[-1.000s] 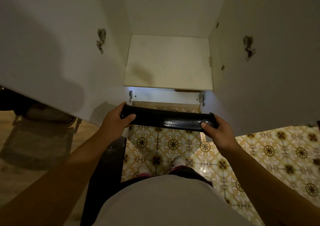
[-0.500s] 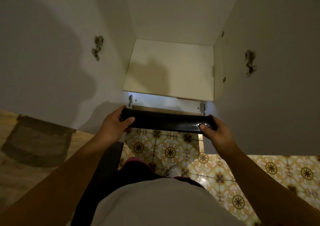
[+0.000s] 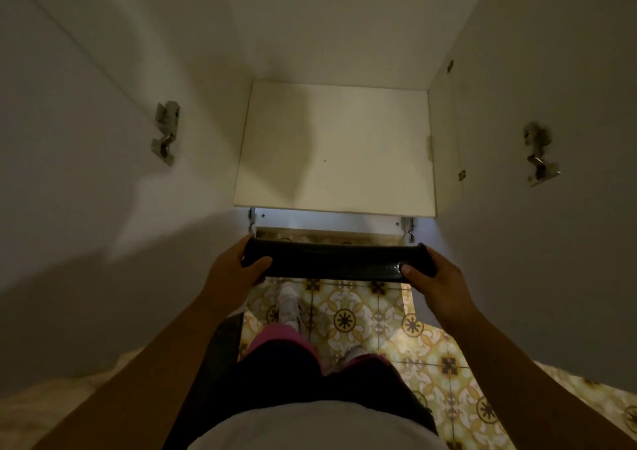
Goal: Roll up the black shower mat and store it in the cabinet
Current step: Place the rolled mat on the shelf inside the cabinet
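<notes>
The black shower mat (image 3: 332,263) is rolled into a tight horizontal tube held level in front of me. My left hand (image 3: 230,270) grips its left end and my right hand (image 3: 437,282) grips its right end, thumbs on top. The roll hangs just in front of and slightly below the front edge of the white cabinet shelf (image 3: 336,149). The cabinet stands open, and its shelf is bare.
Both cabinet doors are swung wide: the left door (image 3: 86,174) and the right door (image 3: 551,208), each with a metal hinge on its inner face. Patterned yellow floor tiles (image 3: 379,325) lie below. A dark upright object (image 3: 224,346) stands by my left leg.
The view has moved closer to the cabinet, and the shelf now looks larger. The roll has risen a little toward the shelf's front edge. Both hands keep the same grip.
</notes>
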`<state>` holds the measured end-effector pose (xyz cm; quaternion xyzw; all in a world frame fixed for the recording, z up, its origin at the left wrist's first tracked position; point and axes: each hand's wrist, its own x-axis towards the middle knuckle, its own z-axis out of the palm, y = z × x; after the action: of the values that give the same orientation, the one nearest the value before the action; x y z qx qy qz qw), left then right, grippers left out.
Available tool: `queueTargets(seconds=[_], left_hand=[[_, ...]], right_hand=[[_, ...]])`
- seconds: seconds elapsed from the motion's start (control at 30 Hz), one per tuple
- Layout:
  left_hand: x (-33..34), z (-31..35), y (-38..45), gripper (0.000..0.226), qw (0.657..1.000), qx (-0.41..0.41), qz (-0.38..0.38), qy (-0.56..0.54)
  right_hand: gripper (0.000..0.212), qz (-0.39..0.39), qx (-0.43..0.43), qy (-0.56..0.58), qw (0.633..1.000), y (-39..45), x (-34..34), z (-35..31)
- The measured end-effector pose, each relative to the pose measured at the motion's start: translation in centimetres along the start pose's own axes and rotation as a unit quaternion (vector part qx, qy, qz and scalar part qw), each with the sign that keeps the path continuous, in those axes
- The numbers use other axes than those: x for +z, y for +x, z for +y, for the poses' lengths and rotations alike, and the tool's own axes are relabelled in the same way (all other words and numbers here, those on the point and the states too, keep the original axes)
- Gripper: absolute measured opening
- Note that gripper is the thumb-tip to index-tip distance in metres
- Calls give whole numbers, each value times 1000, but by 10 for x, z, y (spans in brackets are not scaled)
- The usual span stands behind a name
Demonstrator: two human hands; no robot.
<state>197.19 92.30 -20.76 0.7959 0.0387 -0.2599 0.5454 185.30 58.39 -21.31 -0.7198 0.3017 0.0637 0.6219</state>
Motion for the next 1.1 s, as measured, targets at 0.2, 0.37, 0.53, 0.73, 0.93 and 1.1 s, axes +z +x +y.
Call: queueTargets(seconds=[0.2, 0.37, 0.53, 0.73, 0.93, 1.1], left_hand=[[1, -46, 86, 53, 998, -55, 9, -19], [26, -129, 173, 58, 997, -68, 10, 27], [58, -245, 266, 62, 996, -73, 32, 48], [87, -365, 363, 60, 996, -49, 55, 41], [95, -435, 422, 61, 997, -24, 67, 22], [91, -463, 437, 59, 990, 20, 127, 65]], right_hand=[[41, 21, 59, -23, 998, 74, 32, 40], [61, 13, 70, -66, 995, 160, 61, 119], [63, 21, 69, -100, 992, 256, 96, 220], [54, -21, 0, -175, 984, 380, 136, 332], [45, -46, -83, -194, 977, 464, 178, 381], [56, -55, -106, -205, 971, 503, 207, 386]])
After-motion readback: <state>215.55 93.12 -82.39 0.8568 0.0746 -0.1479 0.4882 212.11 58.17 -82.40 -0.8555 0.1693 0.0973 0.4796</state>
